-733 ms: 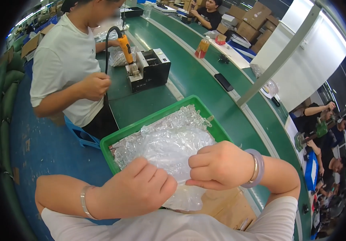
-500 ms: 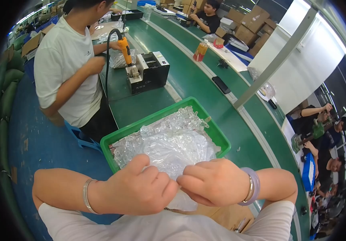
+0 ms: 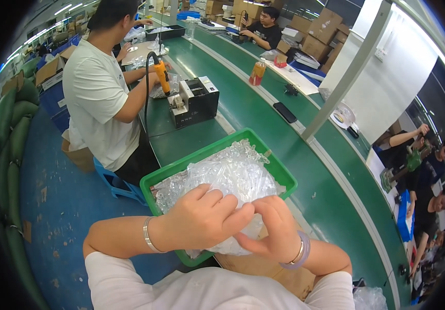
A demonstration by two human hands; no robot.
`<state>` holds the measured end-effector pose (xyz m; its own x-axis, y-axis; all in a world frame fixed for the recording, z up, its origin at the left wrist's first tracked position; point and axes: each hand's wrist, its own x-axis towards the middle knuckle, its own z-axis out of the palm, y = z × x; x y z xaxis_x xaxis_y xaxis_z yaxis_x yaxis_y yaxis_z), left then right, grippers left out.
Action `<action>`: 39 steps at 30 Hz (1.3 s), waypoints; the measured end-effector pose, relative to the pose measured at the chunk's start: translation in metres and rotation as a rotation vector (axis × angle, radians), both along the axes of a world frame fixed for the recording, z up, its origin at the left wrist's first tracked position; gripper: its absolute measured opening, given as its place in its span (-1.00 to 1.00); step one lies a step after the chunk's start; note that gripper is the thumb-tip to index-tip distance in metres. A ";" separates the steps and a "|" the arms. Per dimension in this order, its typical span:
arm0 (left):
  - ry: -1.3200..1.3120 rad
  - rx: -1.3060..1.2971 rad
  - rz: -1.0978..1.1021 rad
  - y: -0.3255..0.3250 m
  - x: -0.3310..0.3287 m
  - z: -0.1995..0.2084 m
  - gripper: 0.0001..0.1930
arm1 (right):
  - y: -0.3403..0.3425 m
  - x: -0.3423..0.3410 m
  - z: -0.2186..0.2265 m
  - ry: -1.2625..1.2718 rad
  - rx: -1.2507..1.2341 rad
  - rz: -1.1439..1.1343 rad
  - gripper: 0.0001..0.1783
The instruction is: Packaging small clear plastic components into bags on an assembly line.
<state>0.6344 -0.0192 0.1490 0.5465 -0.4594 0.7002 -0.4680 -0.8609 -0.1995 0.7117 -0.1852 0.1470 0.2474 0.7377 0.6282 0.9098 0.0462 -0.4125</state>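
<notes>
The left hand (image 3: 208,218) and right hand (image 3: 274,230) meet, fingers curled, over a clear plastic bag (image 3: 227,178); partly hidden fingertips leave their grip impossible to tell. The bag lies in a green tray (image 3: 274,163), towards its near edge, on the bench (image 3: 176,144).

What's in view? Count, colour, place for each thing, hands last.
Bin: 1, green, centre
Plastic bag: 1, clear, over bin
Loose pieces: many, clear, in bin
Worktop: 1, green, beyond bin
Boxy machine: 1, black, on worktop
Power screwdriver: 1, orange, beside machine
Phone: 1, black, on worktop
Bottle: 1, orange, beyond phone
Pole: 1, grey, right of phone
Stool: 1, blue, left of bin
Bundles: several, green, far left
Cardboard boxes: several, brown, background
Co-workers: several, white or dark tops, left and right
Remaining background: too small to tell
Left hand: 1, bare, over bag
Right hand: 1, bare, over bag
</notes>
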 end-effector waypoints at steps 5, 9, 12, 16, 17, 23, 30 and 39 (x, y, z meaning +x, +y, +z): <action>0.150 -0.200 0.062 0.004 -0.002 0.007 -0.72 | 0.006 0.007 0.000 -0.107 -0.166 -0.118 -0.61; 0.357 -0.033 0.194 0.003 -0.014 0.022 -0.73 | 0.003 0.014 0.013 -0.163 -0.192 -0.194 -0.62; 0.337 -0.068 0.149 0.006 -0.018 0.019 -0.68 | -0.005 0.020 0.021 -0.319 -0.285 -0.168 -0.58; 0.252 -0.282 0.106 0.011 -0.021 0.009 -0.57 | -0.013 0.024 0.024 -0.291 -0.380 -0.106 -0.62; 0.248 -0.286 0.099 0.013 -0.021 0.003 -0.57 | -0.014 0.027 0.023 -0.182 -0.364 -0.077 -0.67; 0.455 -0.542 -0.021 0.024 -0.038 -0.018 -0.58 | -0.021 0.035 0.018 0.244 -0.297 -0.046 -0.79; 0.333 -0.570 0.000 0.018 -0.032 0.001 -0.54 | 0.003 0.010 0.029 -0.272 -0.133 -0.061 -0.82; 0.649 -0.641 -0.124 0.014 0.004 0.033 -0.47 | -0.001 0.011 0.015 0.284 -0.042 -0.176 -0.78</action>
